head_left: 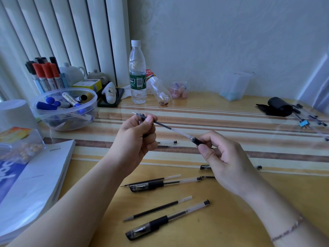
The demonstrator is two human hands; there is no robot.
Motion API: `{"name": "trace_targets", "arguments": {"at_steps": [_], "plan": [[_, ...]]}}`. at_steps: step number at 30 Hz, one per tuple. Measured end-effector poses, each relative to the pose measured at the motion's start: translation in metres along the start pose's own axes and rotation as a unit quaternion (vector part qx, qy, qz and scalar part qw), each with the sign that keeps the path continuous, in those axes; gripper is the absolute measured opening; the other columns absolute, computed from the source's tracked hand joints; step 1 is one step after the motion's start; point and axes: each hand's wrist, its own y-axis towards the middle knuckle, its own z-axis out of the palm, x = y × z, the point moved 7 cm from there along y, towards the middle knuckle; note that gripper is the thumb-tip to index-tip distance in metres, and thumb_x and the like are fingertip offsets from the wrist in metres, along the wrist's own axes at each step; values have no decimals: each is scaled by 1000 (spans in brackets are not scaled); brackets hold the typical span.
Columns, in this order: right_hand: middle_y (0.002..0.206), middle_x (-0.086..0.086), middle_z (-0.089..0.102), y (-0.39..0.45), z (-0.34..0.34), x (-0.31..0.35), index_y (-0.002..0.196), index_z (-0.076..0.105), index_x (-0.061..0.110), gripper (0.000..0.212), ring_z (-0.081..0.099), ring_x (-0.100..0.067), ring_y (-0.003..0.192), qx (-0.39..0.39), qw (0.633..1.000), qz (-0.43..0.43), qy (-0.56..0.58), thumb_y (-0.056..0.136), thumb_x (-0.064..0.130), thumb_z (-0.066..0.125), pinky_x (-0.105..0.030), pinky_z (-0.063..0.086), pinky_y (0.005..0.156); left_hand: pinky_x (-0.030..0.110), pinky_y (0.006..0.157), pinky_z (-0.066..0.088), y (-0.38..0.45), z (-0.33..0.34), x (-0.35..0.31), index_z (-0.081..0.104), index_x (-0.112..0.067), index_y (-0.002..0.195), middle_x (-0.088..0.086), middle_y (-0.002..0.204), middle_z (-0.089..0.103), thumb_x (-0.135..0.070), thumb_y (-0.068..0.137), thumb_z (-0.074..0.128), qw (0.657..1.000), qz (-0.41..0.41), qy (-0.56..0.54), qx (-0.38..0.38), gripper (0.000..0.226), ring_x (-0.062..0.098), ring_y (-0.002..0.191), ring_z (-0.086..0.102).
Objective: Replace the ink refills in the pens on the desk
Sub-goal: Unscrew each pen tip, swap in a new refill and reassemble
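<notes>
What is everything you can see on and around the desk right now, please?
Refill: one, black and clear, held between both hands.
Capped pens: two clearly seen, black and clear, near edge.
Loose refills: at least two, black, beside those pens.
Bowl: one, clear, holding blue markers, left.
Markers: several, red and black caps, upright, back left.
Bottles: one upright, one lying, clear, back centre.
Teapot: one, white, back left.
Book: one, white, near left.
Pouch: one, black, right.
Left hand: grips refill near its tip.
Right hand: grips refill's black end.
</notes>
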Motion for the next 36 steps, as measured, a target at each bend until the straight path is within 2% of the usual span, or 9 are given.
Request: {"name": "trace_targets", "arguments": {"at_steps": [3, 5, 11, 16, 20, 25, 31, 34, 36], "plan": [[85, 18, 59, 0, 0, 0, 95, 60, 33, 10, 55, -9, 64, 1, 999, 3, -38, 93, 38, 52, -17, 36, 50, 22, 44, 32, -2, 4, -7, 54, -9, 88, -3, 56, 35, -10, 99, 47, 993, 73, 97, 17, 13, 10, 43, 28], [77, 16, 59, -2, 6, 4, 96, 61, 32, 16, 55, -9, 63, 14, 1000, 1, -13, 92, 42, 50, -17, 37, 51, 24, 44, 35, -7, 15, -5, 55, -7, 89, -9, 52, 42, -17, 91, 52, 981, 108, 150, 58, 10, 10, 41, 34], [71, 1, 61, -9, 24, 24, 102, 55, 30, 19, 52, -10, 47, 52, 992, -7, 119, 95, 39, 41, -36, 45, 50, 26, 41, 40, -21, 42, -1, 60, -4, 94, -3, 68, 64, -18, 92, 54, 943, 164, 238, 163, 15, 5, 48, 49], [72, -3, 61, -9, 20, 24, 103, 57, 30, 17, 55, -20, 46, 21, 986, -14, 163, 97, 37, 43, -43, 47, 49, 26, 42, 43, -21, 41, -7, 55, -8, 97, 1, 71, 69, -16, 91, 55, 950, 166, 211, 161, 10, 10, 55, 55], [65, 5, 58, -7, 9, 19, 104, 58, 31, 26, 54, -17, 54, -29, 997, -32, 68, 90, 50, 47, -44, 47, 52, 24, 44, 46, -20, 39, -14, 50, -7, 91, -3, 73, 70, -12, 93, 54, 962, 157, 170, 145, 6, -1, 45, 52], [67, 10, 60, -5, 8, 17, 98, 56, 34, 22, 57, -18, 55, -34, 999, -38, 10, 87, 53, 50, -43, 48, 50, 24, 45, 48, -22, 40, -18, 48, -5, 92, 22, 95, 68, -3, 95, 46, 962, 151, 178, 144, 4, -5, 47, 56], [67, 8, 62, -5, 6, 16, 97, 56, 34, 20, 57, -17, 53, -39, 999, -34, 9, 88, 50, 51, -43, 47, 47, 26, 49, 50, -17, 35, -8, 51, -9, 93, 12, 96, 74, -13, 96, 49, 966, 118, 164, 165, 5, 4, 38, 36], [66, 11, 60, -5, 6, 17, 96, 56, 34, 20, 58, -18, 54, -40, 999, -37, -1, 87, 51, 53, -42, 48, 48, 27, 49, 52, -19, 37, -8, 53, -7, 91, 16, 97, 72, -10, 95, 52, 957, 132, 198, 169, 5, -1, 45, 52], [64, 13, 57, -6, 4, 17, 95, 57, 33, 21, 57, -18, 53, -49, 998, -37, -15, 84, 52, 56, -41, 48, 48, 29, 51, 54, -18, 37, -5, 58, -10, 89, 13, 95, 73, -11, 92, 58, 943, 146, 253, 162, 3, 5, 60, 63]]}}
